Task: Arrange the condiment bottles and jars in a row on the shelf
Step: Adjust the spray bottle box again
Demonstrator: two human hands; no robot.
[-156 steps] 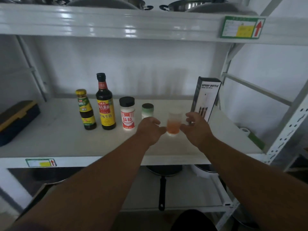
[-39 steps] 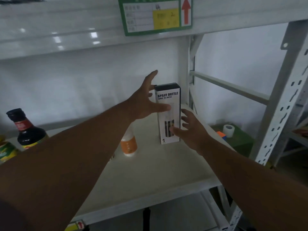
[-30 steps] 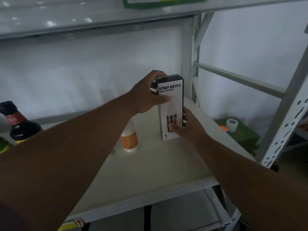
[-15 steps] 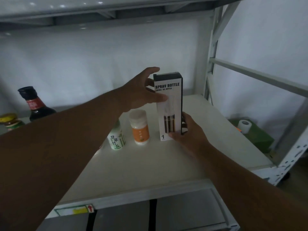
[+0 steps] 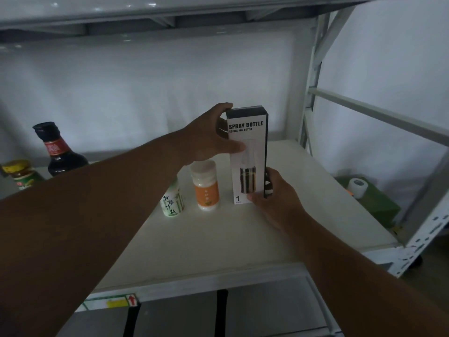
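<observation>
On a white metal shelf (image 5: 218, 239) in dim light, a row of condiments runs from the left edge: a small dark bottle with a yellow cap and green label (image 5: 20, 175), a tall dark glass sauce bottle with a black cap and red neck band (image 5: 57, 152), then, past the person's forearm, a small white bottle with a green bamboo-print label (image 5: 173, 203) and a white plastic jar with an orange label (image 5: 206, 184). The left hand (image 5: 209, 139) grips the upper part of a tall white-and-black cardboard box (image 5: 247, 154), thumb across its front and fingers curled over the top edge, while the right hand (image 5: 274, 198) pinches its lower right corner. The box stands upright at the right end of the row, just beside the orange-labelled jar; whether its base rests fully on the shelf cannot be told. It reads "SPRAY BOTTLE" and "EDIBLE OIL BOTTLE", with a "1" low on the front; the green label carries the Chinese characters 甘草竹盐 (the other labels are too dark or blurred to read). The likely risk is the tall, narrow box tipping if let go while tilted, or nudging the jar beside it out of line as it slides leftward. At far right, a green box with a white roll on it (image 5: 371, 200) sits off the shelf.
</observation>
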